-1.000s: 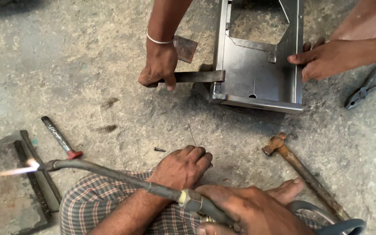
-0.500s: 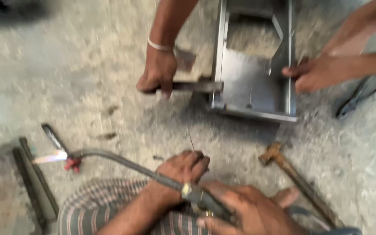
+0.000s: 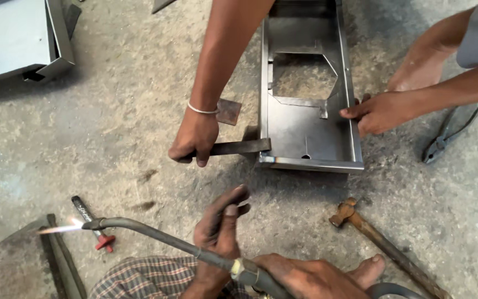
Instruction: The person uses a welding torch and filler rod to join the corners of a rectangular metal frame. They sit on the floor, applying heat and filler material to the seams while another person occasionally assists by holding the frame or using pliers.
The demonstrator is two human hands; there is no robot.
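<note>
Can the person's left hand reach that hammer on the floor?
Probably yes, but awkwardly. The left hand is bare, and only open floor lies before the hammer. But it lies past the right hand, whose grip holds the lit torch.

Rusty hammer (image 3: 385,243), pliers (image 3: 446,135), grey metal box (image 3: 15,41), small rusty plate (image 3: 229,111), concrete floor (image 3: 112,138)

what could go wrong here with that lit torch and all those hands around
1. The torch is lit, and its flame points off to the side, close to a metal sheet on the floor; it could heat that unnoticed.
2. The right hand holds the torch while the left hand sits beside its tube, which may get hot.
3. A co-worker's hand holds a flat bar against the metal tray; heat there could burn it.
</note>
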